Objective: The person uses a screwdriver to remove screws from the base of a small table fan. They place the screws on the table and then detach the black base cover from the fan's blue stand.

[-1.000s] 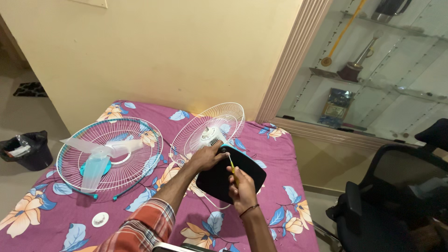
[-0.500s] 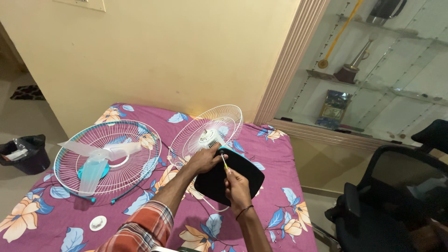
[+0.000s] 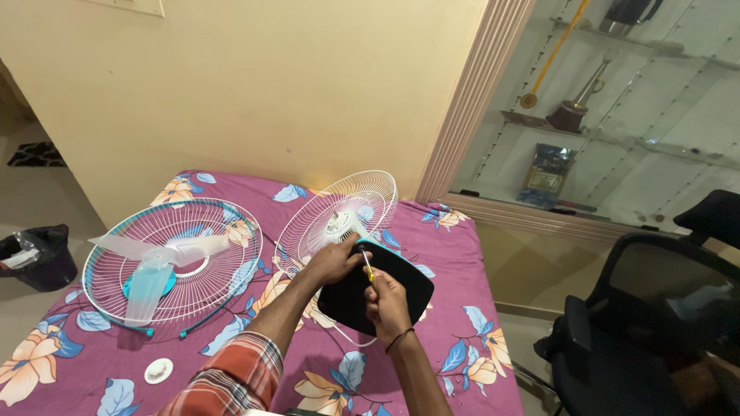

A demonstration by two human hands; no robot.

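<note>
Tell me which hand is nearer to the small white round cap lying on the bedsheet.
Left. The left hand rests on the black fan base, above and to the right of the cap. The right hand, holding the screwdriver, is farther right.

The bed [image 3: 470, 254] was the landmark. On it, near its middle, lay the fan base [image 3: 401, 289], and the rear grille [image 3: 339, 216] stood tilted just behind this base. The left hand [image 3: 333, 260] rested where the base met the grille, and the right hand [image 3: 387, 299] was on the base, holding a screwdriver [image 3: 368, 266]. On the bed's left part lay the front grille [image 3: 173, 262] with the fan blade [image 3: 154, 266] on it. A small cap [image 3: 158, 370] lay at the near left edge. A chair [image 3: 655, 323] stood right of the bed.
</note>
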